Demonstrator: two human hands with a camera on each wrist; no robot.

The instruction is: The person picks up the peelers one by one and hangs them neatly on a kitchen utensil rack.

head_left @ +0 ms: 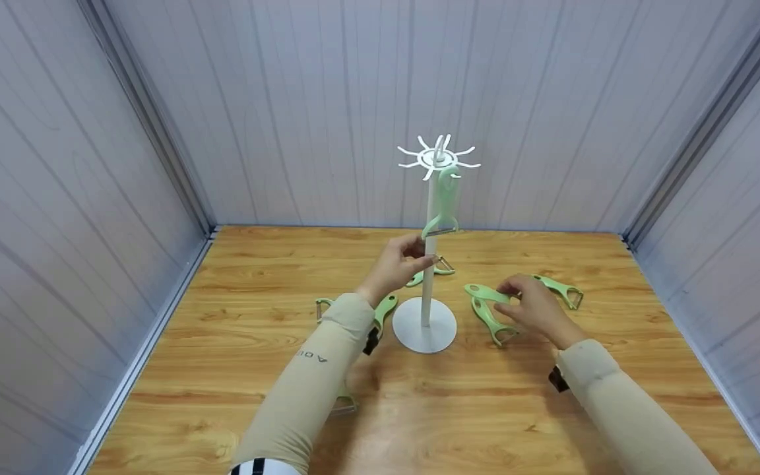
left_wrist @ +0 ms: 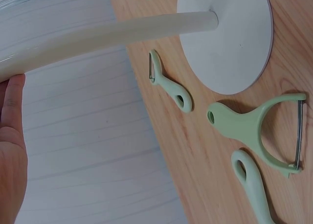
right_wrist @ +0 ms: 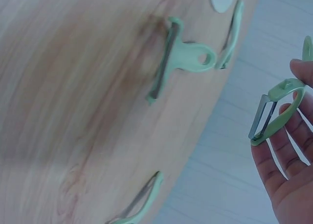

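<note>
A white stand has a round base (head_left: 406,330), a slim pole (left_wrist: 117,35) and a ring of hooks (head_left: 438,158) on top. From one front hook hangs a light green peeler (head_left: 446,198), blade downward. My left hand (head_left: 396,267) holds the pole partway up, thumb in front. The right hand (head_left: 535,307), right of the base, pinches a second green peeler (right_wrist: 288,117) between thumb and fingers, its blade pointing back over the fingers. Below that hand a peeler (head_left: 487,321) lies on the table, and one more (head_left: 557,287) lies beyond it to the right.
Several more green peelers lie about: one behind the pole (head_left: 444,265), one beside the base (head_left: 385,310), and others partly under my left sleeve (head_left: 317,369). The wooden tabletop (head_left: 485,422) is bounded by pale panel walls (head_left: 327,112) at the back and both sides.
</note>
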